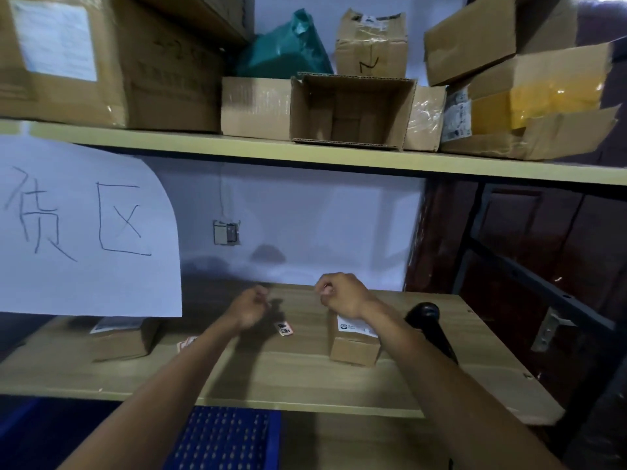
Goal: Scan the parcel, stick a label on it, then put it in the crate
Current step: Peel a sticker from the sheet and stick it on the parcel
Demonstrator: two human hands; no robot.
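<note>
A small cardboard parcel [354,347] with a white shipping label on top stands on the wooden shelf [295,374]. My right hand [342,295] hovers over its far end with the fingers curled; whether something small is pinched in them is too blurred to tell. My left hand [250,308] is held to the left of it, fingers curled too. A small orange-edged label [284,329] lies on the shelf between the hands. A black handheld scanner [431,325] lies right of the parcel. The blue crate [225,439] sits below the shelf's front edge.
Another cardboard box [122,339] and an orange-edged sticker [186,342] rest at the shelf's left. A white handwritten paper sign [84,228] hangs at left. The upper shelf holds several cardboard boxes and a green bag [288,49]. A dark metal rack frame [529,273] stands at right.
</note>
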